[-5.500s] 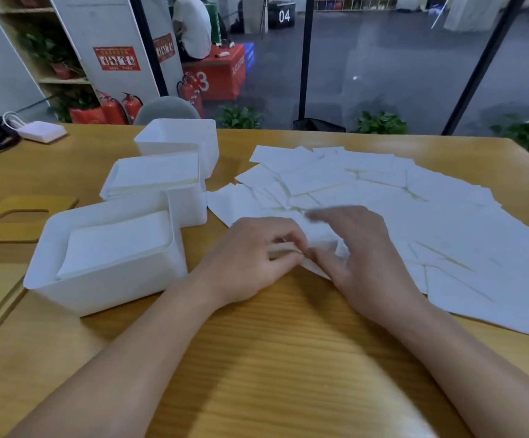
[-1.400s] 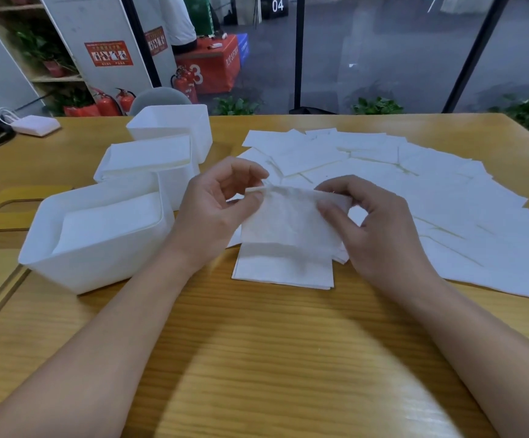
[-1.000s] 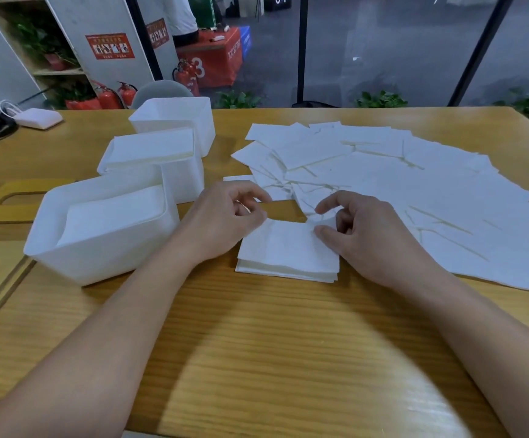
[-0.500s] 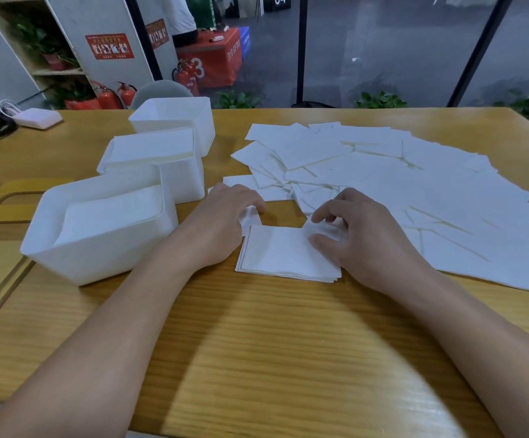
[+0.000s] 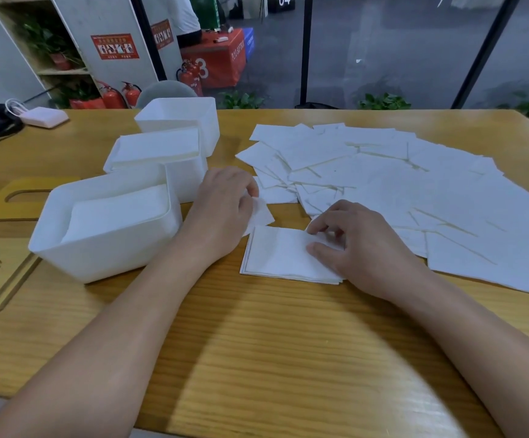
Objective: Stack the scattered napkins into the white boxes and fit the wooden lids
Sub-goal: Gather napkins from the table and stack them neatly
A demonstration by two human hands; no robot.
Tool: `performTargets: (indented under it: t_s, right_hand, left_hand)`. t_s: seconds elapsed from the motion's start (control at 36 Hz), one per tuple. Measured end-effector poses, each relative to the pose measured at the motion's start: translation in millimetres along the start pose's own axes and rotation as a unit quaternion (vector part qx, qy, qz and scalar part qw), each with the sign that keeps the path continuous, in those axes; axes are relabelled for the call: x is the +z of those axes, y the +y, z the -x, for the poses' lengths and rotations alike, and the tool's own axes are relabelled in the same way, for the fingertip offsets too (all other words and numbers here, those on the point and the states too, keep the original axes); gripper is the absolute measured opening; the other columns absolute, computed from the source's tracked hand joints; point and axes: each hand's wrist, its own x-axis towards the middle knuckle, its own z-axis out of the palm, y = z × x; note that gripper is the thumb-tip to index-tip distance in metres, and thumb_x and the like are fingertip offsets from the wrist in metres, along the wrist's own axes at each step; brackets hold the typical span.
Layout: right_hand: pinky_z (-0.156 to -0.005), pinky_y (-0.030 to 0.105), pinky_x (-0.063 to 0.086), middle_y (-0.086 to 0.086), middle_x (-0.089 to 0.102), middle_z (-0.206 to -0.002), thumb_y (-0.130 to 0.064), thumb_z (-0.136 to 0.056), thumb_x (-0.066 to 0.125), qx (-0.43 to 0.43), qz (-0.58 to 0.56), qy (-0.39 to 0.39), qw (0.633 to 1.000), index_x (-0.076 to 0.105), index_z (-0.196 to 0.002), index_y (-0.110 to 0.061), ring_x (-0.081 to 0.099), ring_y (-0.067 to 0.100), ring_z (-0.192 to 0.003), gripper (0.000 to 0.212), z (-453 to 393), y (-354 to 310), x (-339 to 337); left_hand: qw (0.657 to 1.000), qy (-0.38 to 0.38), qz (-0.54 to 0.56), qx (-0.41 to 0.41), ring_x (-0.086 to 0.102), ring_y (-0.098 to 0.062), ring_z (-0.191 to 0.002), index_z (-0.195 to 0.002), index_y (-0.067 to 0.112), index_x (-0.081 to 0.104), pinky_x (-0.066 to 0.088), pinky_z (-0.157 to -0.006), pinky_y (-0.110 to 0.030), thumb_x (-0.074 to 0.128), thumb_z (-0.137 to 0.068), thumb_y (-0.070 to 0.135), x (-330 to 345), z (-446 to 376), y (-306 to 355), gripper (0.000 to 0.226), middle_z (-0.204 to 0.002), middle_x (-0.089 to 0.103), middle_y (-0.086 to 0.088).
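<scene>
A small squared stack of white napkins (image 5: 279,256) lies on the table in front of me. My right hand (image 5: 361,248) rests on its right side, thumb and fingers curled on the top napkin's edge. My left hand (image 5: 225,210) sits just left of the stack and pinches a single loose napkin (image 5: 261,213) by its corner. Several napkins (image 5: 415,191) lie scattered across the right half of the table. Three white boxes stand at the left: the near box (image 5: 105,245) and the middle box (image 5: 190,178) hold napkins, and the far box (image 5: 206,128) hides its inside.
Two wooden lids with slots lie flat at the left edge, one lid (image 5: 19,200) behind the near box and another lid (image 5: 0,279) beside it. A pink pouch (image 5: 43,116) and dark cloth sit at the far left. Bare wood lies near me.
The napkin held up between both hands came down onto the small stack. My left hand then slid left off the stack and took a loose napkin; my right hand stayed on the stack.
</scene>
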Motion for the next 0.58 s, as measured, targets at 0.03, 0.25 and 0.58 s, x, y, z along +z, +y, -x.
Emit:
performTargets:
  t_s: [0.03, 0.25, 0.58]
  right_hand:
    - [-0.085, 0.026, 0.047, -0.018, 0.061, -0.105, -0.041, -0.093, 0.080, 0.000, -0.002, -0.001, 1.000, 0.077, -0.107, -0.034, 0.056, 0.000, -0.097, 0.016, 0.0, -0.3, -0.2]
    - [-0.099, 0.030, 0.043, -0.025, 0.061, -0.117, -0.062, -0.090, 0.076, -0.003, -0.040, 0.035, 0.999, 0.069, -0.123, -0.042, 0.055, -0.002, -0.111, 0.039, 1.0, -10.5, -3.7]
    - [-0.079, 0.009, 0.043, -0.022, 0.076, -0.109, -0.045, -0.092, 0.082, 0.029, -0.192, 0.006, 0.981, 0.067, -0.126, -0.037, 0.068, 0.003, -0.098, 0.038, -0.2, -26.6, 5.0]
  left_hand:
    - [1.000, 0.016, 0.017, -0.010, 0.041, -0.009, -0.128, -0.109, 0.024, 0.064, 0.037, -0.102, -0.025, 0.048, -0.109, 0.014, -1.7, -0.5, 2.1, 0.019, -0.126, 0.062, 0.011]
    - [0.987, 0.033, 0.157, 0.025, 0.046, -0.005, -0.135, -0.110, 0.036, 0.066, 0.042, -0.113, -0.038, 0.053, -0.109, 0.025, -5.0, 6.1, 21.0, 0.018, -0.119, 0.063, 0.026]
    - [0.984, 0.011, 0.151, 0.091, 0.050, -0.009, -0.137, -0.129, 0.029, 0.071, 0.036, -0.110, -0.014, 0.049, -0.109, 0.000, 1.6, 11.3, 29.2, 0.042, -0.127, 0.068, 0.018]
